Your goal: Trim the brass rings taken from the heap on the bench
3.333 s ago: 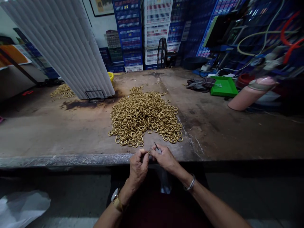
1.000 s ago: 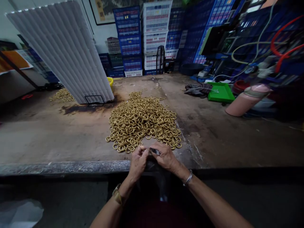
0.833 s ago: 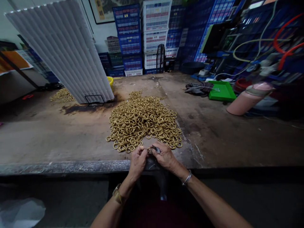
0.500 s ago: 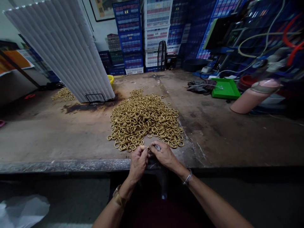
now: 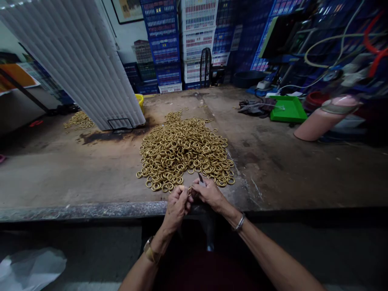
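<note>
My left hand (image 5: 178, 201) is closed, with thumb and fingers pinching a small brass-coloured ring (image 5: 189, 190) near the table's front edge. Close beside it, my right hand (image 5: 209, 194) is closed on a small knife (image 5: 201, 180), whose dark pointed blade sticks up past the fingers. The right fingertips meet the ring, though the exact contact is too small to make out. Just beyond both hands spreads a big pile of brass-coloured rings (image 5: 184, 149), some lying loose at its borders.
A tall white corrugated panel (image 5: 81, 60) leans at the left, with a smaller ring heap (image 5: 79, 120) behind it. To the right are a green tray (image 5: 287, 110) and a pink cylinder (image 5: 324, 119). Stacked crates (image 5: 165, 48) stand behind the brown table (image 5: 75, 173).
My right hand has turned, so the knife's dark blade now points up into view. The left hand stays nearly in place, still pinching the ring. The camera view has shifted slightly.
</note>
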`<state>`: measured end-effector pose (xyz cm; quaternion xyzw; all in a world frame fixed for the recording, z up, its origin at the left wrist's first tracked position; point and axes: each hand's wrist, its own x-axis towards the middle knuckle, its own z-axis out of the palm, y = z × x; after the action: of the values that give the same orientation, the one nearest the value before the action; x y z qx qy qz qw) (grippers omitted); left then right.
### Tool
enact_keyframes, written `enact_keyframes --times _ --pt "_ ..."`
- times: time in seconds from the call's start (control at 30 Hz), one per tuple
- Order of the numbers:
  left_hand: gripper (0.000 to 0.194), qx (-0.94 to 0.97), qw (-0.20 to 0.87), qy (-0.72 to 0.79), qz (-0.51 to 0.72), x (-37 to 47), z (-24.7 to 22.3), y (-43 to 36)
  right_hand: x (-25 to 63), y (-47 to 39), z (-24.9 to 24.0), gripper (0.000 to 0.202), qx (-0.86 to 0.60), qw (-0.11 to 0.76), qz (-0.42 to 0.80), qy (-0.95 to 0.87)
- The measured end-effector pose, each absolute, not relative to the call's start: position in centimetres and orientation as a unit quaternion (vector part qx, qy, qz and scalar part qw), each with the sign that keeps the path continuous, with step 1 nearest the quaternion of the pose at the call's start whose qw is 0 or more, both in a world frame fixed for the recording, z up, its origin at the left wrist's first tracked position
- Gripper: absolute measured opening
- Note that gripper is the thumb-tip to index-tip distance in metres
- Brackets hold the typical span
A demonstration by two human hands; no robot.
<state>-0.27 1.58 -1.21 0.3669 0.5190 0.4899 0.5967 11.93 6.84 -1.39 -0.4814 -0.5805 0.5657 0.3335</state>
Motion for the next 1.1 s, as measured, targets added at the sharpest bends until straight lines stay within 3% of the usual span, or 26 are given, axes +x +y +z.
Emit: enact_keyframes --times 0.17,0.27,0.53,0.67,0.73,0.83,0.97,1.1 --pt "0.034 0.360 0.581 0.528 0.504 -0.1 -1.2 1.3 12.4 6.6 -1.6 0.015 -0.514 0.351 0.427 -0.656" --pt "0.033 0.376 0.558 0.529 0.517 -0.1 -1.3 1.2 12.8 6.1 -1.6 0.015 -0.469 0.307 0.338 -0.756" --pt "0.024 0.478 0.458 0.513 0.546 -0.3 -2.1 0.8 12.9 5.4 -1.1 0.015 -0.441 0.216 0.298 -0.819" --pt "0.026 0.474 0.473 0.501 0.549 -0.5 -1.5 0.1 13.1 6.2 -1.4 0.017 -0.485 0.203 0.281 -0.803" --pt "0.027 0.438 0.518 0.487 0.550 -0.5 -1.1 -0.1 12.9 6.6 -1.5 0.015 -0.508 0.238 0.308 -0.768" --pt "0.028 0.364 0.592 0.460 0.553 -0.5 -0.5 0.0 12.3 6.7 -1.3 0.016 -0.515 0.296 0.459 -0.660" --pt "0.029 0.315 0.655 0.432 0.534 -0.7 0.1 0.4 11.5 6.0 -0.8 0.028 -0.415 0.276 0.673 -0.547" --pt "0.032 0.311 0.669 0.454 0.500 -0.9 0.5 0.4 11.4 5.5 -0.4 0.028 -0.397 0.271 0.697 -0.533"
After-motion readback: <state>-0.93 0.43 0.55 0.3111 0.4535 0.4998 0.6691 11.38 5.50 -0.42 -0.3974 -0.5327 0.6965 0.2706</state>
